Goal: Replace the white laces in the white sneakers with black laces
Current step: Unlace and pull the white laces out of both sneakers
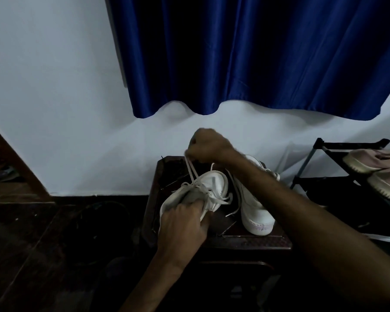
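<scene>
- Left hand [185, 224] grips the near-left white sneaker [203, 194] by its side, on a dark stool [245, 240].
- Right hand [206, 146], fisted at the far side, pinches the white lace [190, 168], drawn taut upward from the eyelets.
- Second white sneaker [254, 210] stands just right, laces loose.
- Black laces: cannot tell.

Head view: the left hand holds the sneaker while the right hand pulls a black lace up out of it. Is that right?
Not quite. The head view shows that the lace the right hand pulls up is white, not black. The rest stands: the left hand holds the sneaker while the lace is drawn up out of it.
</scene>
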The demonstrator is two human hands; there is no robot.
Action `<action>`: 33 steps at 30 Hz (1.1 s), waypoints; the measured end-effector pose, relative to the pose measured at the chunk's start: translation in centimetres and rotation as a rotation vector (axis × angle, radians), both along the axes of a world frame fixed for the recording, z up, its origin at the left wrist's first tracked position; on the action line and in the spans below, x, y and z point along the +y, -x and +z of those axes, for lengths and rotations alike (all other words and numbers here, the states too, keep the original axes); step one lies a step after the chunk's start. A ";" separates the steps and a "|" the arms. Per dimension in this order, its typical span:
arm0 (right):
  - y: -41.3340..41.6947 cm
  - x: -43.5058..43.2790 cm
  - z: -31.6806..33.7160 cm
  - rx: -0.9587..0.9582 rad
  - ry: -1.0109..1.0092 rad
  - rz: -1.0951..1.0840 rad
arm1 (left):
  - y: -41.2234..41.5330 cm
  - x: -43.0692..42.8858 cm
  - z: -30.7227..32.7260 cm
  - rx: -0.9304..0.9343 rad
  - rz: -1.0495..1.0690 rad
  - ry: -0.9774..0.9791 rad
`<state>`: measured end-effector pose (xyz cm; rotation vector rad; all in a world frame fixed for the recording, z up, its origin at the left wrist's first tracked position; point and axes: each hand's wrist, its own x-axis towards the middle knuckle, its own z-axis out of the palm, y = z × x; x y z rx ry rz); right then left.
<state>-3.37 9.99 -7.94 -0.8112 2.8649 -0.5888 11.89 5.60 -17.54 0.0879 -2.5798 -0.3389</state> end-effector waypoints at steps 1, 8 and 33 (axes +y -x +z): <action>0.5 -0.2 -0.2 -0.024 0.079 -0.039 | 0.0 0.0 0.2 0.005 0.005 0.024; -1.5 3.1 -0.7 -0.162 -0.274 0.148 | 0.1 -0.2 -0.1 0.020 -0.003 -0.021; -3.0 2.8 -1.4 -0.114 -0.427 0.234 | 0.1 -0.1 -0.7 -0.011 0.004 -0.032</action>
